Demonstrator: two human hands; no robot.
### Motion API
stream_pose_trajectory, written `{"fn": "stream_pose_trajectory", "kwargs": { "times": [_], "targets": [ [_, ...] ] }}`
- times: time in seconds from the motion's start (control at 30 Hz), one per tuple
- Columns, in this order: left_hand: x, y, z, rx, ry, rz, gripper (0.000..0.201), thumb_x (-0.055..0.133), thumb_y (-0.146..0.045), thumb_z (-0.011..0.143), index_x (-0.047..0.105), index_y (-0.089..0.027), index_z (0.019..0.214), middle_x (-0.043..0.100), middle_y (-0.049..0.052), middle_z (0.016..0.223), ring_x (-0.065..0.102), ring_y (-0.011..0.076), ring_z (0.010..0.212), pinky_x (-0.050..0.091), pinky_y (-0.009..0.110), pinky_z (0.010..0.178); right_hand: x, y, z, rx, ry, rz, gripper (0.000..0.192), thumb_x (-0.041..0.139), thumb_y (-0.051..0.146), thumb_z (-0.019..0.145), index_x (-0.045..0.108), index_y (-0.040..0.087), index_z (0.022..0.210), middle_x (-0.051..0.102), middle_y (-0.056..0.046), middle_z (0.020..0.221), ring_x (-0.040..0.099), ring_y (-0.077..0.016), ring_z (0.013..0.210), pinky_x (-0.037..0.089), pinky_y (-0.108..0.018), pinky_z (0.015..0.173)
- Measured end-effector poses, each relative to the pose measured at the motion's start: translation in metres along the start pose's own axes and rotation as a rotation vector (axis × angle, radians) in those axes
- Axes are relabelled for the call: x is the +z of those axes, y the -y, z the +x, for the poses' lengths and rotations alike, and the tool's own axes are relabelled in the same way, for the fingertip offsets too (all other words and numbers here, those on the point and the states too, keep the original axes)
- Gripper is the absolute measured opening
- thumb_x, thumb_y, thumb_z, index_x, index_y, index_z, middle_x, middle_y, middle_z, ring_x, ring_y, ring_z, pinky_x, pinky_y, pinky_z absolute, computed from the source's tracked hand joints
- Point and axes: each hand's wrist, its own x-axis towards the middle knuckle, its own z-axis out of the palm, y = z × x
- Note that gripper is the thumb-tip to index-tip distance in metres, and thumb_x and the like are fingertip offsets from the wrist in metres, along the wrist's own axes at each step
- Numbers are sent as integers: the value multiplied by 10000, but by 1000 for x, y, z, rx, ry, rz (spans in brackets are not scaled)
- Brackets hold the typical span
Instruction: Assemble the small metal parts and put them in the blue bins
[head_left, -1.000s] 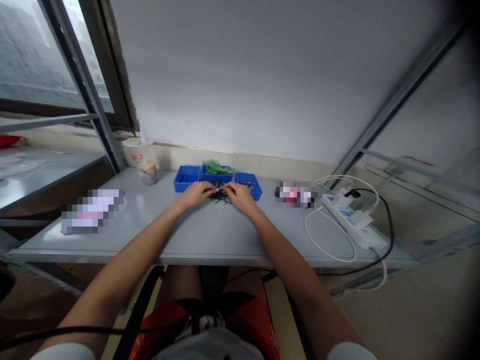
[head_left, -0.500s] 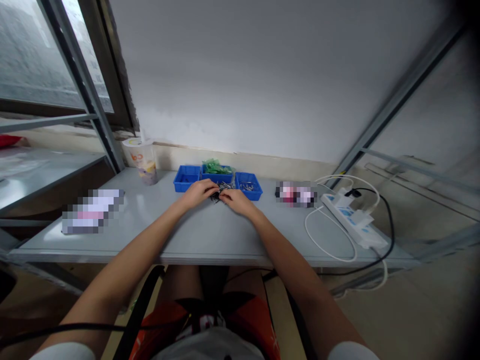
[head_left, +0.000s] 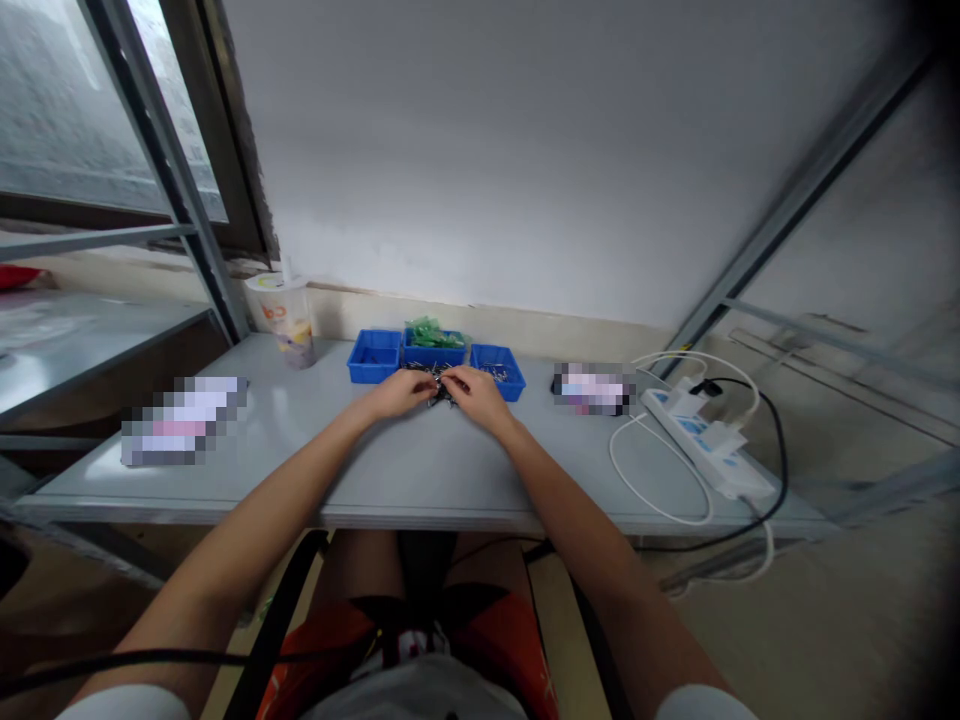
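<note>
Grey table runs along a white wall. On it, both hands meet at a dark pile of small metal parts, just before three blue bins. Left hand and right hand pinch at the pile; what they grip is too small to tell. Cup stands left, power strip right.

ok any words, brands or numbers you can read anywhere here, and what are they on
Cup: an orange logo on its side, too blurred to read.
Power strip: blue markings, too small to read.
Two patches on the table, left and right: pixelated, nothing readable.
Blue trays, and the small metal parts at the left hand and right hand: no text visible.
So nothing is legible.
</note>
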Motion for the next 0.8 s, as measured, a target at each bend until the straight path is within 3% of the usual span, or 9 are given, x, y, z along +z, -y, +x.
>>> {"fn": "stream_pose_trajectory", "kwargs": {
  "times": [0.17,0.33,0.63,0.8],
  "targets": [
    [-6,-2,1,-7,-175,17,213,516,-306,864,666,-158,897,679,49,844,598,163,744,457,273,705,-6,-7,3,54,-68,6,220,480,293,911,670,184,937,678,-52,894,585,-149,777,414,-249,737],
    [-7,-4,2,-21,-361,-55,224,543,-328,869,668,-147,915,673,59,891,601,161,783,477,288,743,-3,-10,3,122,82,7,169,520,248,884,671,179,853,673,-22,770,562,-125,671,385,-228,662],
    [-1,-4,3,58,-234,-145,264,547,-356,878,696,-162,977,700,72,966,636,180,895,489,298,823,3,-3,0,147,114,79,217,484,297,909,664,176,898,632,-3,714,519,-104,619,368,-213,626],
    [-6,-3,2,87,-190,-110,259,529,-348,887,695,-159,949,705,68,953,642,179,886,488,285,809,4,-2,-1,139,214,101,229,472,291,919,663,164,917,637,-10,745,533,-109,649,376,-221,655]
  ]
}}
